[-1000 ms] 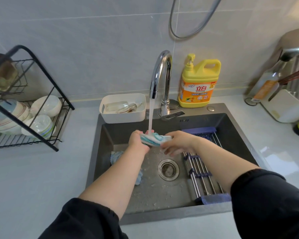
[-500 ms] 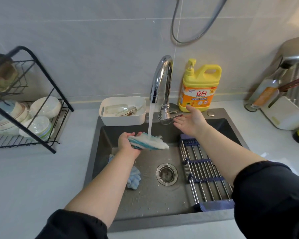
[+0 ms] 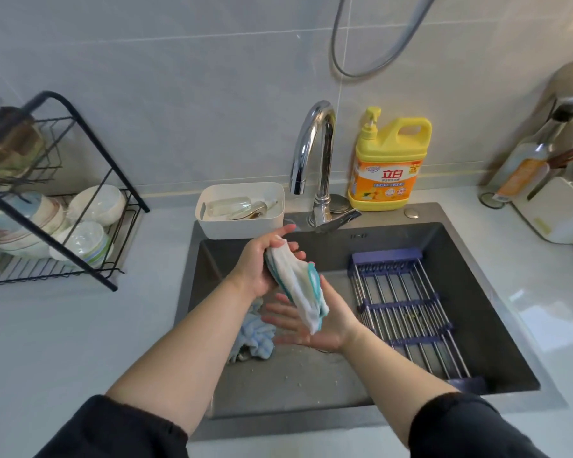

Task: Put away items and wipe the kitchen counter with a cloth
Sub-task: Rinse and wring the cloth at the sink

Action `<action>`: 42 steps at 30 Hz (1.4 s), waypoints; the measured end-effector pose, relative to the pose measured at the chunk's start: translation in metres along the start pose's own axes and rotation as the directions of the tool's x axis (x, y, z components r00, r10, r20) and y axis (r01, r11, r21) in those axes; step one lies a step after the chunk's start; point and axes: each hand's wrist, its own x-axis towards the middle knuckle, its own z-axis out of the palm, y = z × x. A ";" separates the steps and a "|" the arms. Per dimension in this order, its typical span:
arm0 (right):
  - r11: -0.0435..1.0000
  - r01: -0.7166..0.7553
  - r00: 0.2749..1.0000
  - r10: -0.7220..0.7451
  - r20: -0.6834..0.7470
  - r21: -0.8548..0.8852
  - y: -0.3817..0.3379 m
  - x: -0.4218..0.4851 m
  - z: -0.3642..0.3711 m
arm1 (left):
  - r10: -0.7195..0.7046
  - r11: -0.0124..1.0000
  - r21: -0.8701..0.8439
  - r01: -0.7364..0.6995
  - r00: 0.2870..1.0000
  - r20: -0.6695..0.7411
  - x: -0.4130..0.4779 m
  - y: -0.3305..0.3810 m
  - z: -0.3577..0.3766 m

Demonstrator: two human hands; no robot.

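Head view: the sink [image 3: 411, 236] drain is hidden behind your right grip [image 3: 318, 325], & the blue rag [image 3: 255, 338] on the sink floor is partly covered by your left forearm. Right edge cuts off a white holder [image 3: 563, 213] & a bottle w/ orange label [image 3: 523, 170]. Left edge cuts off the dish rack [image 3: 63, 193]; its top shelf is too blurred to read. Your left grip [image 3: 262, 262] is curled round the upper end of the white-and-teal cloth [image 3: 298, 285], held over the basin. The cloth's lower end hangs over the right grip, which is palm-up w/ fingers straight; can't tell if they touch. Behind: faucet [image 3: 315, 153], yellow detergent jug [image 3: 389, 166] just right of it, white tub [image 3: 242, 209] left of it. Roll-up drain rack [image 3: 404, 309] spans the sink's right half, beside your right forearm. Pale desk [image 3: 80, 342] surrounds the sink.
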 end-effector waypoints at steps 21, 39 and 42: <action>-0.529 -0.461 0.817 -0.567 -0.107 -0.713 -0.010 0.009 0.061 | -0.016 0.985 -0.142 -0.099 0.763 -0.646 0.020 -0.027 0.016; -0.562 -0.580 0.747 -0.655 -0.111 -0.590 -0.002 0.007 0.052 | -0.028 0.996 0.042 0.079 0.724 -0.689 0.018 -0.045 -0.005; -0.096 -0.326 0.756 -0.623 -0.199 -0.941 -0.007 -0.012 0.047 | 0.008 1.000 -0.008 -0.017 0.787 -0.617 0.012 -0.030 -0.005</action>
